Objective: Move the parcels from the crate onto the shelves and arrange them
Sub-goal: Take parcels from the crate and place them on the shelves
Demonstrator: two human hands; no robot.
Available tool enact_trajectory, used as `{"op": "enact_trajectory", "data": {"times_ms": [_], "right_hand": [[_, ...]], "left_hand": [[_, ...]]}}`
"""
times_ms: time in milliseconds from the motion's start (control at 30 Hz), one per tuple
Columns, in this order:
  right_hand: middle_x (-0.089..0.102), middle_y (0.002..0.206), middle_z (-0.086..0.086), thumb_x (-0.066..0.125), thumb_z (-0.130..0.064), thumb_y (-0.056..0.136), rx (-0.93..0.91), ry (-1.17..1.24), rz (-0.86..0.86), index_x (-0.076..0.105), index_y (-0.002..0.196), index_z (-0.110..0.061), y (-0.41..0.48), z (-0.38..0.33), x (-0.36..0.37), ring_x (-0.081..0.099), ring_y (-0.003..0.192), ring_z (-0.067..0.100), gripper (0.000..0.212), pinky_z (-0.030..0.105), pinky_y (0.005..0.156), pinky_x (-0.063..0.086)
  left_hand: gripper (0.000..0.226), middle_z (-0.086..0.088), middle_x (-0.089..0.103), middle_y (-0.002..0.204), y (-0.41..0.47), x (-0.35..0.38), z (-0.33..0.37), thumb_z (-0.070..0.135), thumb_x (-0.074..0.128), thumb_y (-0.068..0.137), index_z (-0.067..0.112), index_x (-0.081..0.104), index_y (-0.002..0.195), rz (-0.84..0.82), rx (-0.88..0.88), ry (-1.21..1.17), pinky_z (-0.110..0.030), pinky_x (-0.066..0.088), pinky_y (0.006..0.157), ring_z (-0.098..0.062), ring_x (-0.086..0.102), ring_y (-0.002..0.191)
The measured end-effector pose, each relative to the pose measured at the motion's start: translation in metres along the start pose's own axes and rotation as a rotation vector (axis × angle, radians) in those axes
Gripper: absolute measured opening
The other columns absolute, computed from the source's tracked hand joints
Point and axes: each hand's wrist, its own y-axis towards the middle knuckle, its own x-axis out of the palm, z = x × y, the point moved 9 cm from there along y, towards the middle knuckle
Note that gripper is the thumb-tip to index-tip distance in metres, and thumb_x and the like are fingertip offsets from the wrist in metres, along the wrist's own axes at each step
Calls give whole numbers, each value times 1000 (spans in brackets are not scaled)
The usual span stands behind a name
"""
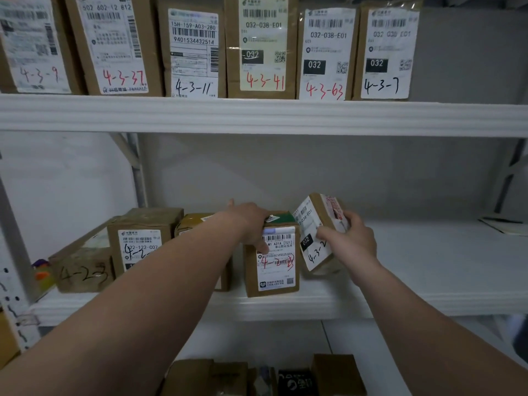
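- facing the white shelves, we see a row of labelled parcels standing on the upper board.
- on the middle board our left hand clasps the top of an upright parcel, one digit down its label.
- just beside it, our right hand grips a tilted parcel, held low over that board.

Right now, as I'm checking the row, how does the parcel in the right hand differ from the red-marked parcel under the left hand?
The parcel in the right hand is tilted; the red-marked parcel stands upright on the shelf. The first's handwritten code is black, the second's red. The right hand grips the first's side; the left hand holds the second's top. Both are brown cardboard with white labels.
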Motion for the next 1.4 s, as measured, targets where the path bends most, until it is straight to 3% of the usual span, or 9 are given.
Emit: {"op": "enact_trajectory", "data": {"times_ms": [333,600,700,800,933,1033,1133,1267,1400], "right_hand": [[56,128,2,62,-54,40,-18,3,-44,44,137,-37,1,-9,22,54,116,28,100,46,95,50],[52,128,4,62,-50,46,-11,29,-61,44,139,-35,0,-8,21,52,118,28,96,46,97,49],[54,126,3,61,-46,48,-22,88,-56,45,140,-33,1,-10,14,57,112,25,95,45,97,50],[59,124,1,61,-39,49,-25,207,-54,48,137,-30,2,-11,1,60,107,22,89,40,93,51],[61,110,-11,56,-28,54,-86,363,-113,48,134,-31,-6,-23,-15,57,93,2,81,27,71,45],[60,115,-11,53,-24,55,-93,426,-155,39,144,-29,-10,-24,-22,60,96,6,90,29,73,47],[64,118,-4,52,-22,56,-93,494,-190,38,145,-28,-15,-21,-30,65,100,18,91,35,81,51],[65,122,-1,59,-32,68,-149,526,-216,40,142,-28,-25,-29,-51,69,98,19,76,37,72,55],[69,119,-2,70,-41,77,-209,551,-179,40,142,-29,-26,-41,-83,72,96,19,72,40,70,58]], "left_hand": [[78,-4,49,142,-6,5,-26,42,74,82,24,37,148,-35,-57,5,-64,3,115,-27,40,137],[77,-5,49,137,-8,5,-27,32,78,79,24,39,146,-40,-55,-51,-57,21,114,-28,44,131],[91,-8,41,145,-7,0,-21,36,79,78,23,28,152,-12,-29,-78,-53,26,114,-29,40,135],[102,-10,32,154,-7,-15,-8,43,77,80,20,13,156,76,18,-242,-41,32,114,-29,34,139],[90,-9,29,158,-9,-42,12,41,71,86,21,18,156,243,97,-592,-33,30,112,-26,32,143],[81,-4,47,145,-13,-54,25,32,74,86,24,30,152,306,146,-835,-28,43,97,-20,51,126],[61,-1,65,115,-15,-59,44,19,75,85,19,50,141,309,196,-1055,-40,56,86,-18,63,94],[40,5,63,85,-26,-93,63,24,77,83,17,65,120,515,276,-1004,-38,55,82,-18,61,78],[35,3,64,93,-53,-138,86,32,75,84,18,67,115,679,389,-817,-30,46,81,-15,57,88]]}}
